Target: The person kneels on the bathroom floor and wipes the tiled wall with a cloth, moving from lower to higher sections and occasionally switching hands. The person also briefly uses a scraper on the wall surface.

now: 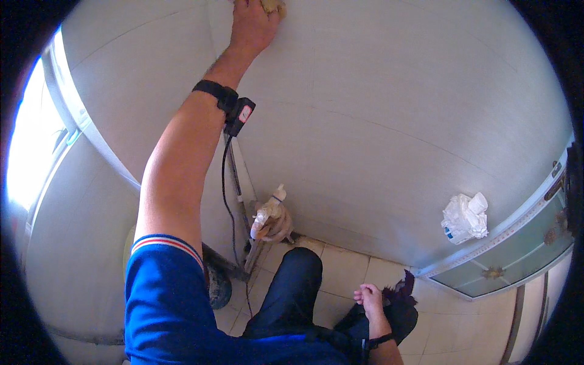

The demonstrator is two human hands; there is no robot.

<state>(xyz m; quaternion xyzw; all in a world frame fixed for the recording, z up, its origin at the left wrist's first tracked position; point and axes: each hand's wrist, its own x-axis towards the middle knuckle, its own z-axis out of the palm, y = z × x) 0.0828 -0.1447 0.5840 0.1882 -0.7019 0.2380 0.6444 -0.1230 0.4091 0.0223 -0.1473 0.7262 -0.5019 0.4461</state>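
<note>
My left arm (pixel 176 176), in a blue short sleeve, reaches up to the pale wall (pixel 365 91). At the upper edge of the view, my left hand (pixel 253 27) is closed on a yellowish sponge-like pad (pixel 274 6) against that wall; part of the pad and the fingertips are cut off. A black strap with a small cabled box (pixel 239 117) is on the left wrist. Low by my right knee, my right hand (pixel 368 298) has loosely curled fingers, and nothing shows in them. Beside it is a dark reddish, ragged-edged thing (pixel 403 291).
A bright window (pixel 36 140) is at the left. A whitish plastic-wrapped bundle (pixel 272 219) hangs near the corner beside a thin pipe. A crumpled white bag (pixel 465 218) is on the wall at right, near a greenish glass panel (pixel 511 252). Beige tiles (pixel 344 267) cover the floor.
</note>
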